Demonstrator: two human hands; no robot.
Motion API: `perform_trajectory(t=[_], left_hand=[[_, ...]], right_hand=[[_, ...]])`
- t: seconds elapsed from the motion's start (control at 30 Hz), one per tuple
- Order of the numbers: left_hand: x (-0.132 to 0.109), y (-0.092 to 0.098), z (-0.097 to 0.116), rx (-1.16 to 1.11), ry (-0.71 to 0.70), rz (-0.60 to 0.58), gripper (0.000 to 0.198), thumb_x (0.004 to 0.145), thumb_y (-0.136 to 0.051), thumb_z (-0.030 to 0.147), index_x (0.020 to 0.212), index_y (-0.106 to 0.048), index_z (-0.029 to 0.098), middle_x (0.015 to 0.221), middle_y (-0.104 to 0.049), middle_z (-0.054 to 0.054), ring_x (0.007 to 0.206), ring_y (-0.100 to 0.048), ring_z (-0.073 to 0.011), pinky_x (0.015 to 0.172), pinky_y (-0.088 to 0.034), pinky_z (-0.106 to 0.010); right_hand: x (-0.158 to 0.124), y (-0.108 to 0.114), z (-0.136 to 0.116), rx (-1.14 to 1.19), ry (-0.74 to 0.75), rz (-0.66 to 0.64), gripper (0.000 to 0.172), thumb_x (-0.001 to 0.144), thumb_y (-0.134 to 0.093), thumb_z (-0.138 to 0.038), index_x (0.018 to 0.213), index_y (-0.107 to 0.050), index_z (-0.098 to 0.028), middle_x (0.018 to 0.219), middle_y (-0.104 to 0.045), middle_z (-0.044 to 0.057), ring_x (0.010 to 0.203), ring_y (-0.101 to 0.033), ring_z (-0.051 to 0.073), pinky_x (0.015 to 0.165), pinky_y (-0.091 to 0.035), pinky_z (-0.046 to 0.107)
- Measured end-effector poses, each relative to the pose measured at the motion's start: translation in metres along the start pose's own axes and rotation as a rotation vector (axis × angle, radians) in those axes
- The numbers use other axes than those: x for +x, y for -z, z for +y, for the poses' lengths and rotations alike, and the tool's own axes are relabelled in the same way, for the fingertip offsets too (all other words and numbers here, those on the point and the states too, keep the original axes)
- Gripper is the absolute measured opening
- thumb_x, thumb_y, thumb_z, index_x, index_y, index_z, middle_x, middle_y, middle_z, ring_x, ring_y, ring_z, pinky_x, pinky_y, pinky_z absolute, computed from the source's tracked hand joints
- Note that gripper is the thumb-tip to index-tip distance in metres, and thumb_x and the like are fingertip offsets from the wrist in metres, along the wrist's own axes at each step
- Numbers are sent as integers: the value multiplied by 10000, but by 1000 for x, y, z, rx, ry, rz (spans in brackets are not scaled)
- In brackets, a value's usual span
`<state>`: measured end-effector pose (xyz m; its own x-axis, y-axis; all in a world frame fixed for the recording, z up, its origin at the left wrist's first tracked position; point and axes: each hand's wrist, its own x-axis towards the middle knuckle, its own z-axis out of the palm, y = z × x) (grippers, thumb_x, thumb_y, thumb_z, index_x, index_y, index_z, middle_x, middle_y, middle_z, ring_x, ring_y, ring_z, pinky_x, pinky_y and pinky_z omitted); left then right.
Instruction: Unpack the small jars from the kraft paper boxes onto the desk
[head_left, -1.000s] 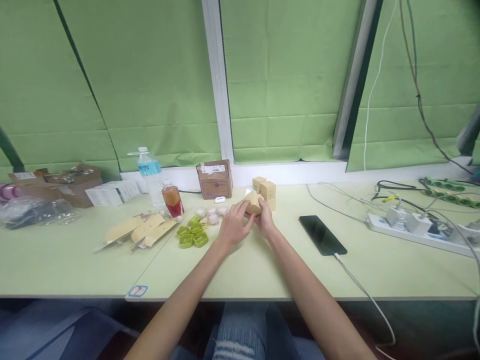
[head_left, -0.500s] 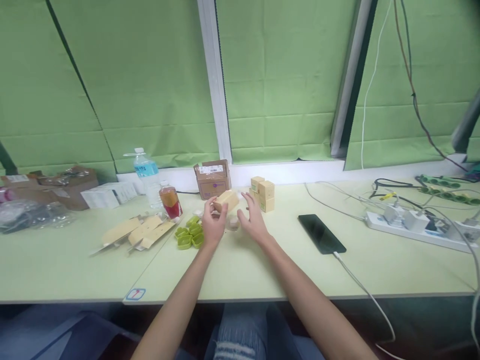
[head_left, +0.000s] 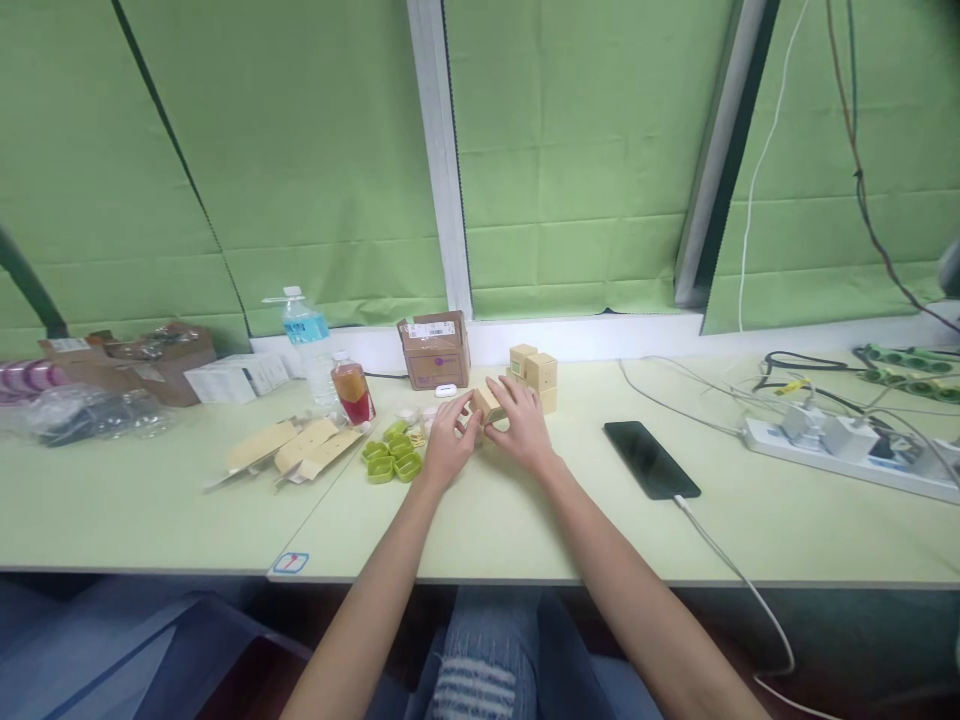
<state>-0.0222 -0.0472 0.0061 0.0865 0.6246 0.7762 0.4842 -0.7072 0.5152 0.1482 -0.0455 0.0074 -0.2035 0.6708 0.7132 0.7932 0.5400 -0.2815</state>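
Observation:
Between my two hands is a small tan cardboard box (head_left: 488, 403), raised a little above the table. My left hand (head_left: 452, 440) grips its left side with thumb and fingers. My right hand (head_left: 520, 425) is closed on its right side, fingers over the top. Behind the right hand stand several like small boxes (head_left: 541, 371), stacked together. Left of my left hand lie several green flower-like cups (head_left: 391, 460). Some small pale items beside them are partly hidden by the left hand.
Flattened cardboard pieces (head_left: 311, 447), a red-labelled bottle (head_left: 352, 388) and a water bottle (head_left: 309, 345) stand or lie left. Behind is a brown carton (head_left: 435, 350) with a white case (head_left: 445, 390). A phone (head_left: 651, 460) on a cable and a power strip (head_left: 855, 455) are right.
My right hand has come in from beside the small box and now grips it together with my left. The box is turned and slightly lower. The view has shifted a little.

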Motion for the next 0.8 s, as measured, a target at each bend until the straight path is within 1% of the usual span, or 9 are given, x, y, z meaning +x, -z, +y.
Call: perform_trajectory(t=[0.03,0.1,0.17,0.27,0.37,0.5,0.6,0.8], left_hand=[[0,2,0,28,-46,-27,454,972,-591,396,1376,-598,189,1254,-675,-145,999,-650,-213,748,-586,-318],[-1,5,1,56,-106,-64,517,978,-581,361,1467,-521,202,1305,-655,-151,1005,-653,-212,757,-601,-332],[-1,7,1,80,-145,-78,528,974,-586,344,1477,-513,202,1275,-669,-147,997,-664,-215,786,-611,-350],[-1,9,1,116,-174,-92,540,964,-603,336,1479,-516,201,1208,-698,-136,950,-689,-211,831,-616,-376],[-1,10,0,120,-187,-120,568,952,-623,334,1493,-503,211,1265,-690,-140,957,-703,-215,833,-626,-380],[-2,8,-1,83,-175,-132,560,957,-594,305,1500,-500,202,1356,-655,-155,992,-706,-221,722,-648,-338],[-2,7,-2,66,-168,-128,540,962,-577,286,1491,-514,194,1334,-670,-150,960,-708,-209,679,-653,-320],[-3,8,-3,85,-159,-149,591,951,-620,325,1515,-492,205,1315,-681,-144,949,-713,-211,686,-665,-327]], right_hand=[[0,0,1,2,-7,2,733,881,-650,-358,1560,-406,-233,1552,-461,155,1437,-414,323,1227,-223,571],[0,0,2,13,-9,-3,728,882,-646,-389,1552,-413,-225,1520,-492,163,1428,-426,333,1246,-137,610],[0,0,2,29,2,-25,716,879,-643,-385,1541,-424,-226,1516,-498,167,1430,-428,339,1248,-69,643],[-1,-1,2,49,31,-57,698,878,-628,-332,1537,-424,-226,1568,-453,161,1456,-405,335,1241,-31,670],[0,0,2,59,56,-64,691,884,-601,-275,1546,-408,-220,1599,-426,149,1482,-380,320,1239,-4,679],[1,0,2,44,62,-61,701,869,-603,-230,1545,-416,-234,1599,-436,137,1489,-376,320,1242,9,676],[1,0,1,22,64,-68,710,858,-613,-217,1542,-426,-242,1593,-446,133,1484,-384,324,1245,1,673],[0,1,-1,-12,58,-69,700,868,-615,-237,1543,-429,-237,1584,-458,135,1477,-392,333,1247,-15,676]])
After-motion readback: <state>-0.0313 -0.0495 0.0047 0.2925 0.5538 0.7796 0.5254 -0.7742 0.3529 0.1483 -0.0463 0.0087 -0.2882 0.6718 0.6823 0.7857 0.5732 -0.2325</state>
